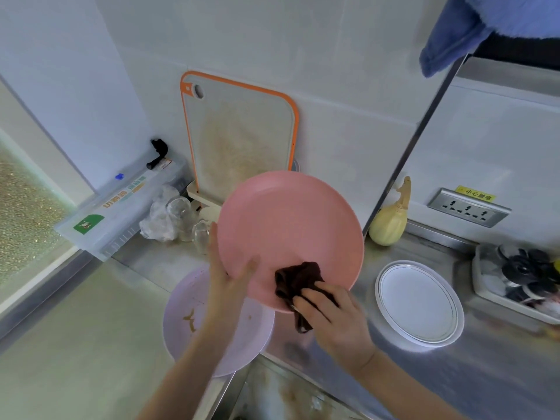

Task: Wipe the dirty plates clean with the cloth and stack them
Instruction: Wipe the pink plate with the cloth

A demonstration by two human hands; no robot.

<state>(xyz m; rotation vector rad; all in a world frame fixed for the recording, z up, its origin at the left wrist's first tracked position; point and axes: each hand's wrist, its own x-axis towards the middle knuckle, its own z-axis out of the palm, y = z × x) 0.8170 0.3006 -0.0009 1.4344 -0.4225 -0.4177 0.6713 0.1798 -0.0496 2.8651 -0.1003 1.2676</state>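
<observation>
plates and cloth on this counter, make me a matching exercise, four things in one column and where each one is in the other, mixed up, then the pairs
Things:
1. round pink plastic plate
2. dark brown wiping cloth
3. pale lilac plate with brown smears
4. white plate with a thin dark rim line

Places:
A. flat on the steel counter, right of both hands
B. lying low, under the left hand
C. tilted up in the air, gripped at its lower left edge by the left hand
D. bunched under the right hand, against the pink plate

Pairs: 1-C, 2-D, 3-B, 4-A
</observation>
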